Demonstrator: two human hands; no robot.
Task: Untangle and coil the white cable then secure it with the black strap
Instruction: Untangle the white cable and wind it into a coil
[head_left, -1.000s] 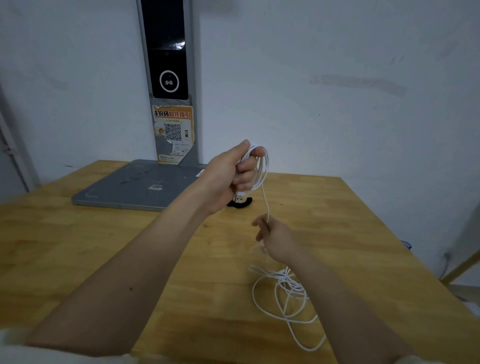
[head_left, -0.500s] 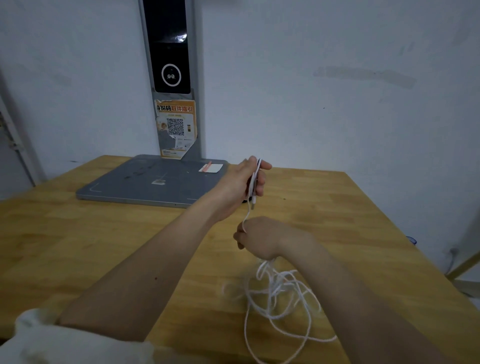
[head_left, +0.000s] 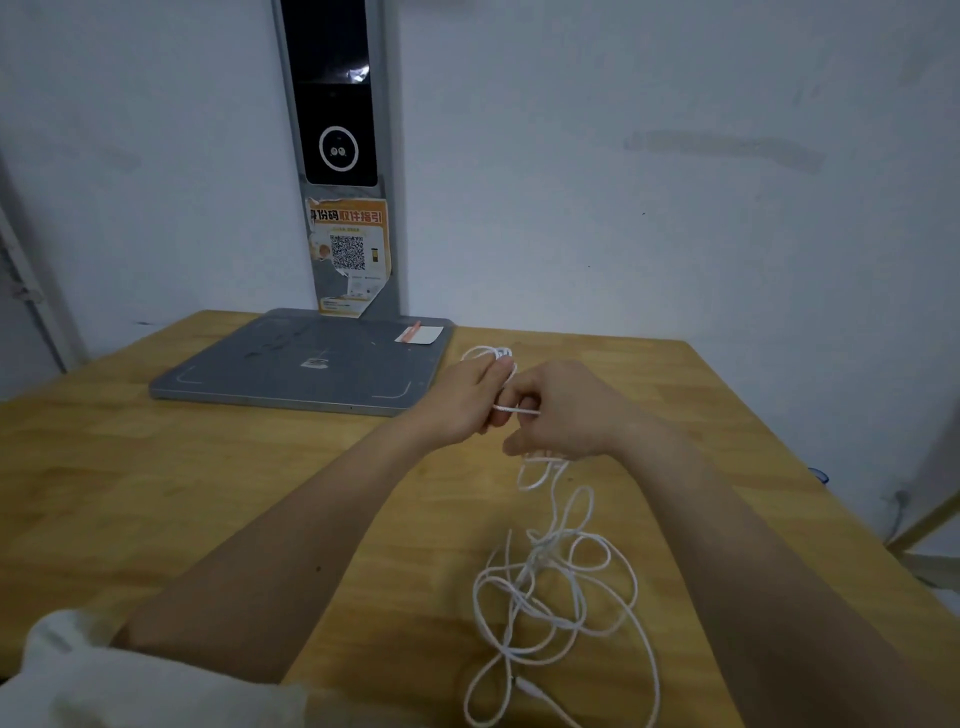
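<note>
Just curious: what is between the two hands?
In the head view, a short taut stretch of white cable runs between the left hand and right hand.

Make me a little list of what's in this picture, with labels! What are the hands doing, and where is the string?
left hand: holds a few loops of the white cable
right hand: pinches a strand beside the left hand
loose cable: tangled pile on the wooden table, trailing up to the hands
black strap: not visible
behind: grey flat base with upright post, against the wall
</note>
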